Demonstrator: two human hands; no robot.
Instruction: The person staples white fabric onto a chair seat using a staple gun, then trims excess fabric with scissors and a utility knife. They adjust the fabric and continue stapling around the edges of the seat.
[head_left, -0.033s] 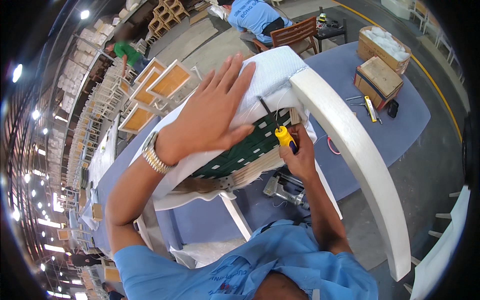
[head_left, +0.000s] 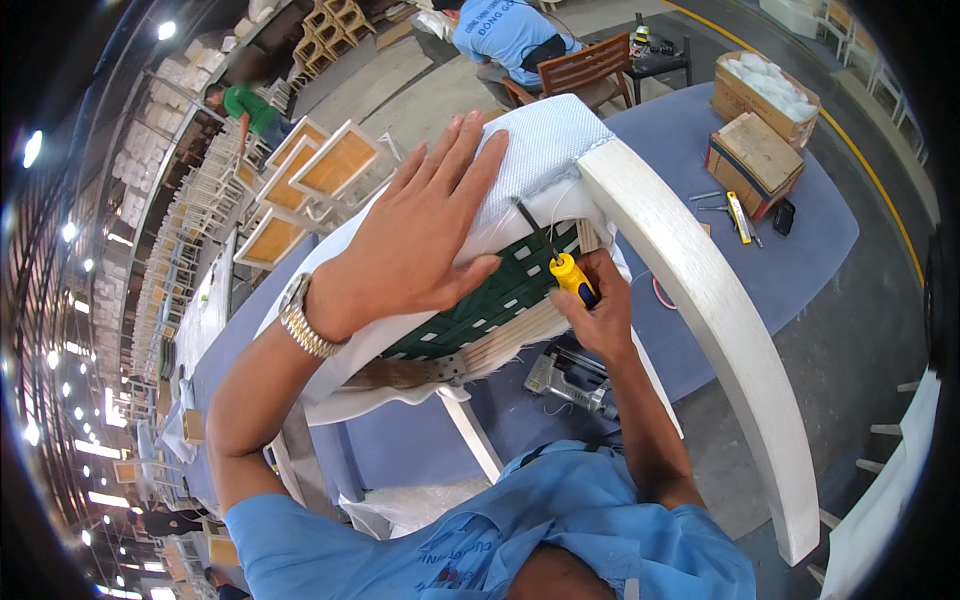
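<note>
My left hand (head_left: 405, 230) lies flat with fingers stretched over the white patterned fabric cover (head_left: 555, 140) of a chair seat. My right hand (head_left: 604, 312) grips a screwdriver (head_left: 572, 279) by its yellow and blue handle. The dark shaft points up and left, its tip close to the fabric's folded edge and loose threads. Inside the tilted seat frame, dark green woven webbing (head_left: 490, 295) shows between wooden rails. A curved white wooden chair part (head_left: 700, 280) runs down on the right. Below the seat, a metal staple gun (head_left: 568, 382) rests on the blue-covered table.
On the blue-covered table (head_left: 800, 260) stand a closed carton (head_left: 756, 158) and an open carton of white packets (head_left: 765, 88). Hand tools (head_left: 738, 216) and a small black object (head_left: 785, 218) lie nearby. Chair frames (head_left: 330, 170) crowd the left; two people work beyond.
</note>
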